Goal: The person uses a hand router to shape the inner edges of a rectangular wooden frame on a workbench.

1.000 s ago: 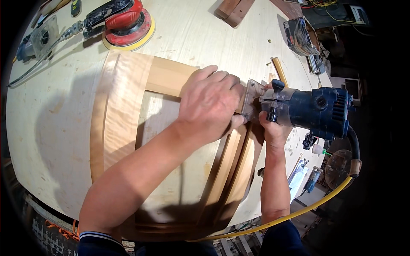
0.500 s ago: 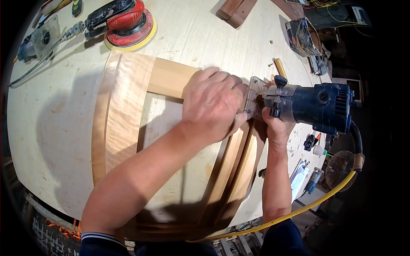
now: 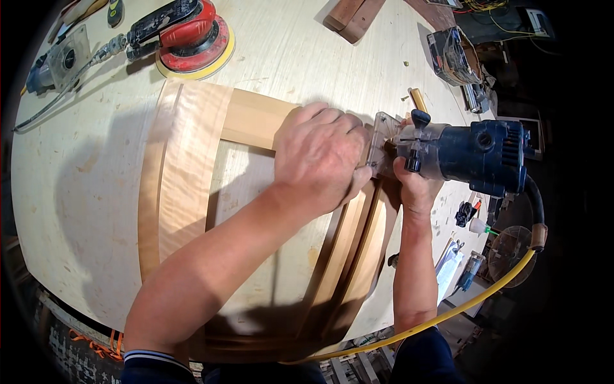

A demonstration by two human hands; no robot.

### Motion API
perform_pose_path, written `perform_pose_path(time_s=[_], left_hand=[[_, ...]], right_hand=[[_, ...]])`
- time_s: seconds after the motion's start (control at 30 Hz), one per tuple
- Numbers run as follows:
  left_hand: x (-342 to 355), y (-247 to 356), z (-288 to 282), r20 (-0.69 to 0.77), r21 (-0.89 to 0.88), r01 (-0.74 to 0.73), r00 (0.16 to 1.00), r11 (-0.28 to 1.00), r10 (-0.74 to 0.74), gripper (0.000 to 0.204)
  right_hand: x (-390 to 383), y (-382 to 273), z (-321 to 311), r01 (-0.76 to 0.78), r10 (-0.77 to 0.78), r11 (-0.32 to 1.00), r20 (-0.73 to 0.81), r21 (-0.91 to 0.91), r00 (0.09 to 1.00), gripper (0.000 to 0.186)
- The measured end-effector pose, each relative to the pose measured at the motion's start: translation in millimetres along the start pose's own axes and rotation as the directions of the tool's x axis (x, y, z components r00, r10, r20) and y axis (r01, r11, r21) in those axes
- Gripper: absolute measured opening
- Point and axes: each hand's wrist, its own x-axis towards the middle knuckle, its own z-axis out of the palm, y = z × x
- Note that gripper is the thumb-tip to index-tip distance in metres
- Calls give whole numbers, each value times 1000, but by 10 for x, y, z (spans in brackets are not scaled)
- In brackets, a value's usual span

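A light wooden frame (image 3: 192, 160) with an open middle lies on the worktable, its right side marked by a long groove. My left hand (image 3: 321, 153) is closed over the frame's far right corner, knuckles up and fingers curled over the edge. My right hand (image 3: 420, 187) grips a dark blue trim router (image 3: 483, 153) by its clear base housing; part of its fingers is hidden behind the tool. The router lies on its side, motor to the right. Its clear base plate (image 3: 382, 146) stands against the frame's outer edge, beside my left fingers. The cutter's contact cannot be made out.
A red sander (image 3: 192, 41) with a yellow pad sits at the far left, near another clear-based router (image 3: 61, 64). Wood pieces (image 3: 352, 19) lie at the back. An open box (image 3: 453, 56) stands far right. The router's yellow cord (image 3: 473, 307) crosses my right forearm.
The router has shifted very slightly away from me, and its cord has risen a little with it. Both hands keep their holds, and the frame has barely moved.
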Motion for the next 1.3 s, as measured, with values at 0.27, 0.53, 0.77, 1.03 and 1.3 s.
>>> perform_pose_path(time_s=[0.27,0.53,0.77,1.03,1.3], left_hand=[[-9,-14,25,-38,24,2,999,1000,-1,37],[1,-2,42,-14,43,21,1000,999,-20,30],[19,34,55,-25,84,32,999,996,-30,35],[12,182,-37,181,201,38,981,979,-75,65],[-290,1207,312,808,-143,-774,269,617,524,81]], right_hand=[[61,15,6,-19,19,999,0,43,1000,78],[102,-21,18,-63,64,997,-33,38,997,67],[107,-118,-61,-97,100,993,-42,69,994,58],[-511,-663,-816,182,-186,983,-206,-39,961,61],[-2045,-1138,-1828,307,-346,934,-257,-180,902,96]])
